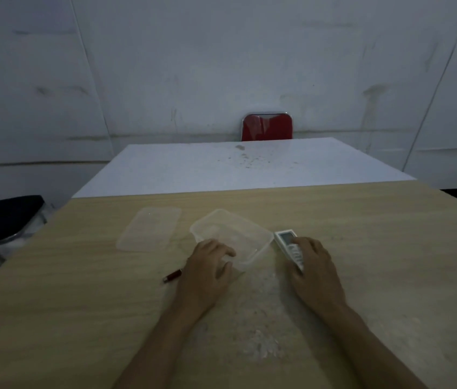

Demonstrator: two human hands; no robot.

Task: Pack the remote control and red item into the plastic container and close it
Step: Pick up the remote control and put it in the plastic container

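Note:
A clear plastic container (233, 234) sits open and empty on the wooden table (81, 304). Its clear lid (148, 233) lies flat to the left of it. My left hand (207, 273) rests on the container's near left edge with its fingers on the rim. A white remote control (289, 247) lies just right of the container, and my right hand (316, 268) covers its near half with the fingers curled around it. A small red pen-like item (172, 276) lies on the table just left of my left hand, untouched.
A white table (221, 169) butts against the far side of the wooden one, with a red chair (267, 127) behind it at the wall. A dark chair seat (2, 214) stands off the table's left edge. A worn pale patch marks the near tabletop.

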